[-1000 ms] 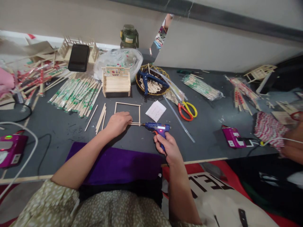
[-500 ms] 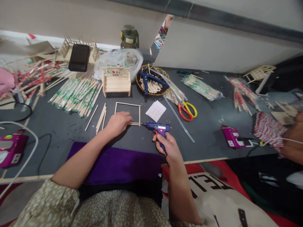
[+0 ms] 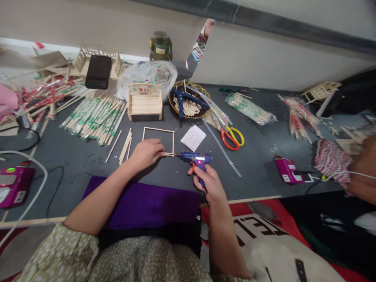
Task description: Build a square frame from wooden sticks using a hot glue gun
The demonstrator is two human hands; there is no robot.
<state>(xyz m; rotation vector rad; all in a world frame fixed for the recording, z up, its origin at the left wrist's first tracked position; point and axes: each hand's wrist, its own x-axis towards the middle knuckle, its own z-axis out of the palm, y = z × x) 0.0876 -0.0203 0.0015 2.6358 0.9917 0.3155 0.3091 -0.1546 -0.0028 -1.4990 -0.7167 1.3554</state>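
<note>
A square frame of thin wooden sticks [image 3: 159,129] lies flat on the grey table. My left hand [image 3: 149,152] covers its near left part, fingertips pinched on a stick [image 3: 169,155] along the near side. In my right hand [image 3: 209,181] is a blue hot glue gun [image 3: 195,158] with a lit red light and an orange trigger. Its nozzle meets the frame's near right corner, at the end of that stick. Several loose sticks [image 3: 125,147] lie left of my left hand. A folded white paper [image 3: 193,138] is just beyond the glue gun.
Behind the frame stand a small stick-built bench [image 3: 145,103] and a wicker basket [image 3: 209,94] of cut sticks with a blue cutter [image 3: 182,102] on top. Scissors [image 3: 232,138] and a clear glue stick [image 3: 225,150] lie right. Wrapped chopsticks [image 3: 92,117] spread left. Another person's arm [image 3: 364,168] shows far right.
My left fingertips have shifted very slightly along the near side. The glue gun's nozzle stays at the same corner.
</note>
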